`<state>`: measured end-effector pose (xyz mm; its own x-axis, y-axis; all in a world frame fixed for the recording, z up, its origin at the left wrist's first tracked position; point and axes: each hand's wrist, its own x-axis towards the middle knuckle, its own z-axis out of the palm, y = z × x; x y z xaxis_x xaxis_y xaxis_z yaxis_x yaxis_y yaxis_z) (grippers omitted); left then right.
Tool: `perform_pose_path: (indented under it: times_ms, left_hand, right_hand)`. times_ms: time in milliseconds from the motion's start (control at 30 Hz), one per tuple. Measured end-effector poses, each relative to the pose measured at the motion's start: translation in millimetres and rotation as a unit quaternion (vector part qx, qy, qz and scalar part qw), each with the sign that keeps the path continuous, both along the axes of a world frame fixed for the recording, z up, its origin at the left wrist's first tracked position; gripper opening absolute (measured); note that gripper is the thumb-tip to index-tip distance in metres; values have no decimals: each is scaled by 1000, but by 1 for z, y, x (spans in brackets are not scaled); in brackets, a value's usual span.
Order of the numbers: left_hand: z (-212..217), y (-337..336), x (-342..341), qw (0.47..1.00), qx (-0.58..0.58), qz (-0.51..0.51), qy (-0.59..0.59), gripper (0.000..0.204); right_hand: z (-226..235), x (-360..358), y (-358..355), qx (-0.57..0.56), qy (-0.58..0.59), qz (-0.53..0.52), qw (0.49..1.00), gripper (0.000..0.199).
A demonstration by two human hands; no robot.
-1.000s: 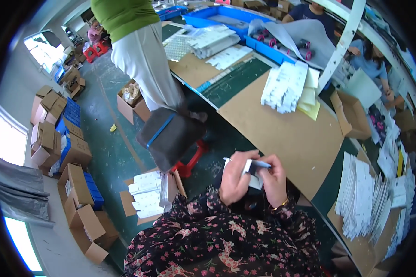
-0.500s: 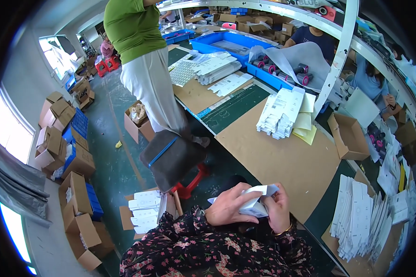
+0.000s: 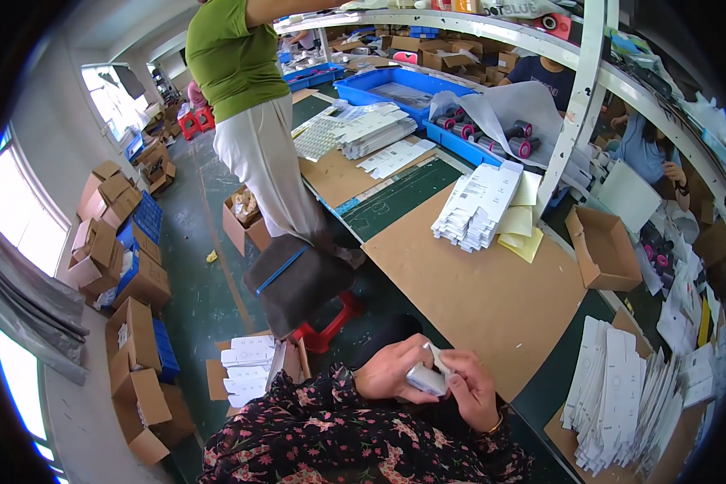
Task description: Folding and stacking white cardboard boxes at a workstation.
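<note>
Small white carton (image 3: 427, 373), partly folded with a flap sticking up, sits between my two hands close to my chest, above the near edge of the bench (image 3: 492, 298). I have the left hand (image 3: 391, 369) wrapped around its left side, fingers curled shut on it, and the right hand (image 3: 469, 389) closed on the other side, thumb pressed at the flap. I judge the main risk to be crushing or creasing the thin card, since both grips are tight and the piece is light. A slip of the thumb could also tear the flap or fold it the wrong way. Because I hold it off the bench, over my lap, a dropped carton would fall toward the floor by the red stool (image 3: 327, 323) and the open box of white flats (image 3: 246, 367). The stack of flat white blanks (image 3: 613, 395) lies near my right elbow, and a careless swing of that arm could knock it askew. A person in a green shirt (image 3: 234, 56) stands well apart.
</note>
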<state>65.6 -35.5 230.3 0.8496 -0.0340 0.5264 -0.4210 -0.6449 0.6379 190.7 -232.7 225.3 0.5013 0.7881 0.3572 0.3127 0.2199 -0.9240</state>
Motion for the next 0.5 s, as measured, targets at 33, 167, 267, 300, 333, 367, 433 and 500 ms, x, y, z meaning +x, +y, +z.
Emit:
perform_pose_path:
  times_ms: [33, 167, 267, 300, 333, 367, 433, 500]
  left_hand:
    - [-5, 1, 0, 1000, 0, 4, -1, 68]
    - [-11, 5, 1, 996, -26, -89, 13, 71]
    - [-6, -2, -8, 994, -12, -108, -15, 77]
    - [-2, -3, -10, 995, -10, -101, -19, 77]
    - [2, -4, -12, 995, 14, -101, 4, 82]
    - [6, -6, -15, 994, 36, -102, 29, 88]
    - [7, -10, -24, 991, 52, -110, 58, 93]
    - [0, -8, -26, 994, 47, -96, 24, 95]
  right_hand:
    - [-7, 0, -4, 1, 31, 9, 999, 29]
    - [-14, -6, -17, -31, 225, 56, 972, 31]
    - [-11, -13, -27, -65, 308, 71, 946, 31]
    - [-9, -15, -29, -79, 313, 64, 944, 30]
    - [-8, -17, -30, -93, 319, 56, 942, 30]
    - [-8, -20, -31, -95, 317, 58, 942, 30]
    - [-9, -33, -40, -103, 303, 45, 946, 29]
    - [-11, -39, -38, -115, 306, 32, 945, 29]
